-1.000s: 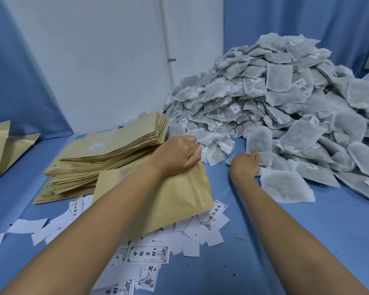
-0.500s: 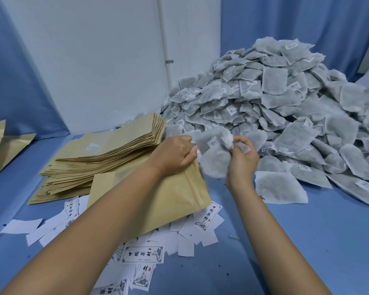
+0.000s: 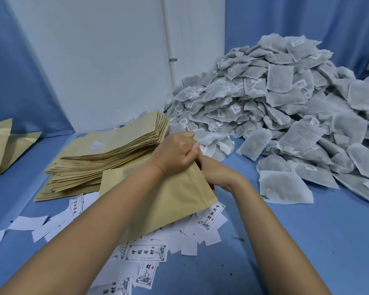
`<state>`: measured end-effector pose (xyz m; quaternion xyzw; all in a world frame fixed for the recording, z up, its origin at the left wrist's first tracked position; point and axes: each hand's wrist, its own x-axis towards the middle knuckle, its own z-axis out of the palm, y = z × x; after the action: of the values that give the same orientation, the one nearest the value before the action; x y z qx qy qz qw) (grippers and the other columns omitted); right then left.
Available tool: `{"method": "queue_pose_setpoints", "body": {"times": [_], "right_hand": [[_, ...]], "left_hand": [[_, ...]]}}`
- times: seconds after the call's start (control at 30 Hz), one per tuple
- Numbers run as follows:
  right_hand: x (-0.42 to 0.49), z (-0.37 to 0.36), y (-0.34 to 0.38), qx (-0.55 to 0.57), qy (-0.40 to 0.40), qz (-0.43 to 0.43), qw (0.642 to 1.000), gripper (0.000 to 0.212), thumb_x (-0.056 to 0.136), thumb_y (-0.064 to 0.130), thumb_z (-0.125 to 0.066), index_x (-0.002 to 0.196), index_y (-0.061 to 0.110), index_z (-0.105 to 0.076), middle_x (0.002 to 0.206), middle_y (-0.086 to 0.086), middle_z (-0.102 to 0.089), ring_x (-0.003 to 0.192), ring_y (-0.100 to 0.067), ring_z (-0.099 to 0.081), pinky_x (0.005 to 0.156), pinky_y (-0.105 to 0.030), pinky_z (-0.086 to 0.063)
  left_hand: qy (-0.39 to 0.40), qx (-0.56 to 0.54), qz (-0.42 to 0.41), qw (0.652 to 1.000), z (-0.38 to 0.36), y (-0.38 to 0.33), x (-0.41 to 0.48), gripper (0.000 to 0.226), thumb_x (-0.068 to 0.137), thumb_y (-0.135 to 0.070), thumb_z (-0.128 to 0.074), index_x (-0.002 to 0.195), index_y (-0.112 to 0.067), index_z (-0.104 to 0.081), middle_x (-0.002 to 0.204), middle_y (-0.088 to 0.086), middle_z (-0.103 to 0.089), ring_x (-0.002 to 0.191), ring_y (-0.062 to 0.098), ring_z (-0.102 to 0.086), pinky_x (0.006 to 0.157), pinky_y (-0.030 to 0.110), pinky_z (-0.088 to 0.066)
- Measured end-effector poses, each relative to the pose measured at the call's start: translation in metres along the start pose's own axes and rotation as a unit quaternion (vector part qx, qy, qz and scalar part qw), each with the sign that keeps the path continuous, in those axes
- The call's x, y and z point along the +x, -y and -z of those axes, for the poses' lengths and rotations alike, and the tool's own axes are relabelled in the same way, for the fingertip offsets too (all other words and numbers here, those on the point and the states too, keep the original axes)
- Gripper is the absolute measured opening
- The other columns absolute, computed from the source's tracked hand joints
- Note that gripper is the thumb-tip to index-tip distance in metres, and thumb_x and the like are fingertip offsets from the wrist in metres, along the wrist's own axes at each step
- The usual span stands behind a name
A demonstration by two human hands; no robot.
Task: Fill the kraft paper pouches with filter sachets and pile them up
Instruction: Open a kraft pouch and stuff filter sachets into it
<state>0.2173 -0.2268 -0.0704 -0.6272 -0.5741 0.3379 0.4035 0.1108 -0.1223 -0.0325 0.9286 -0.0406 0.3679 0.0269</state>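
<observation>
Left hand grips kraft pouch, right hand inside it

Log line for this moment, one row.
step: filling | left hand: grips kraft pouch mouth | right hand: fingers hidden at pouch mouth | sachet heap: far right

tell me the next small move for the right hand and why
Probably release and draw the right hand back out. Its fingers are hidden inside the mouth of the pouch, whose rim the left hand grips, so whatever it holds is likely inside; the heap of sachets lies just beyond for the next pick.
</observation>
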Motion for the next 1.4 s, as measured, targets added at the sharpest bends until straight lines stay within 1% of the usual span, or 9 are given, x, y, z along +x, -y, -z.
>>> {"method": "queue_pose_setpoints", "body": {"times": [0.23, 0.33, 0.43, 0.53, 0.7, 0.93, 1.07, 1.2, 1.4], "right_hand": [[0.025, -0.022, 0.011, -0.035, -0.027, -0.045, 0.998, 0.036, 0.102, 0.000, -0.035, 0.137, -0.005, -0.037, 0.101, -0.002, -0.044, 0.110, -0.018, -0.046, 0.077, -0.007, -0.041], [0.028, -0.025, 0.016, 0.071, 0.040, -0.013, 0.997, 0.025, 0.099, -0.006, -0.038, 0.116, 0.004, -0.054, 0.081, 0.001, -0.059, 0.076, 0.002, -0.061, 0.054, -0.004, -0.042], [0.041, 0.002, 0.008, 0.270, -0.169, 0.028, 0.948, 0.037, 0.089, -0.012, -0.035, 0.081, 0.008, -0.065, 0.074, -0.004, -0.070, 0.060, -0.009, -0.066, 0.054, -0.021, -0.053], [0.071, 0.028, -0.026, -0.083, -0.383, -0.033, 0.919, 0.031, 0.082, -0.009, -0.042, 0.082, 0.006, -0.069, 0.123, -0.012, -0.058, 0.111, -0.022, -0.056, 0.093, -0.034, -0.047], [0.099, 0.031, -0.085, -0.413, -0.214, -0.177, 0.867, 0.034, 0.089, 0.005, -0.049, 0.122, 0.008, -0.057, 0.161, -0.005, -0.012, 0.149, -0.031, 0.005, 0.119, -0.050, -0.003], [0.073, 0.014, -0.052, -0.052, -0.507, 0.071, 0.857, 0.015, 0.082, 0.004, -0.066, 0.097, 0.007, -0.067, 0.104, -0.004, -0.064, 0.098, -0.021, -0.060, 0.085, -0.019, -0.037], [0.037, 0.015, -0.006, 0.251, -0.344, 0.061, 0.903, 0.017, 0.079, 0.004, -0.074, 0.088, 0.017, -0.070, 0.101, 0.003, -0.068, 0.081, -0.011, -0.065, 0.068, -0.020, -0.052], [0.014, -0.006, 0.024, 0.103, -0.109, 0.044, 0.988, 0.013, 0.082, 0.000, -0.070, 0.083, 0.013, -0.071, 0.086, 0.000, -0.067, 0.059, -0.006, -0.058, 0.056, -0.019, -0.049], [0.024, -0.052, 0.053, 0.004, 0.016, -0.147, 0.989, 0.028, 0.104, 0.004, -0.031, 0.084, 0.012, -0.048, 0.075, 0.006, -0.031, 0.085, -0.019, -0.044, 0.074, -0.017, -0.041]], "left_hand": [[-0.010, -0.009, 0.015, 1.000, -0.002, 0.000, -0.001, 0.046, 0.091, -0.015, -0.035, 0.049, 0.001, -0.043, 0.049, 0.013, -0.038, 0.054, 0.013, -0.030, 0.049, 0.032, -0.030], [0.000, 0.018, 0.015, 1.000, 0.005, 0.009, -0.007, 0.045, 0.090, -0.015, -0.035, 0.049, 0.001, -0.044, 0.049, 0.014, -0.039, 0.050, 0.018, -0.035, 0.049, 0.033, -0.029], [-0.008, 0.039, 0.034, 0.999, 0.022, 0.027, -0.018, 0.044, 0.090, -0.016, -0.035, 0.049, 0.000, -0.043, 0.050, 0.014, -0.040, 0.048, 0.023, -0.041, 0.048, 0.034, -0.031], [-0.021, 0.036, 0.060, 0.997, 0.030, 0.037, -0.023, 0.047, 0.091, -0.017, -0.033, 0.049, 0.002, -0.042, 0.053, 0.013, -0.039, 0.047, 0.024, -0.040, 0.049, 0.034, -0.034], [0.008, 0.039, 0.056, 0.998, 0.025, 0.037, -0.025, 0.047, 0.090, -0.019, -0.033, 0.049, 0.001, -0.042, 0.052, 0.015, -0.040, 0.047, 0.024, -0.040, 0.048, 0.035, -0.036], [0.024, 0.048, 0.059, 0.997, 0.019, 0.036, -0.027, 0.047, 0.090, -0.022, -0.033, 0.049, 0.000, -0.042, 0.052, 0.014, -0.040, 0.046, 0.025, -0.040, 0.048, 0.031, -0.031], [0.017, 0.049, 0.073, 0.996, 0.022, 0.034, -0.026, 0.049, 0.090, -0.025, -0.032, 0.050, 0.001, -0.045, 0.054, 0.015, -0.043, 0.049, 0.026, -0.043, 0.048, 0.035, -0.034], [-0.012, 0.035, 0.086, 0.996, 0.032, 0.029, -0.025, 0.051, 0.090, -0.023, -0.032, 0.052, 0.003, -0.054, 0.054, 0.015, -0.047, 0.051, 0.025, -0.046, 0.050, 0.037, -0.039], [0.008, 0.045, 0.022, 0.999, 0.040, 0.005, -0.012, 0.046, 0.090, -0.018, -0.034, 0.048, 0.000, -0.042, 0.049, 0.013, -0.038, 0.046, 0.022, -0.037, 0.046, 0.035, -0.037]]}}
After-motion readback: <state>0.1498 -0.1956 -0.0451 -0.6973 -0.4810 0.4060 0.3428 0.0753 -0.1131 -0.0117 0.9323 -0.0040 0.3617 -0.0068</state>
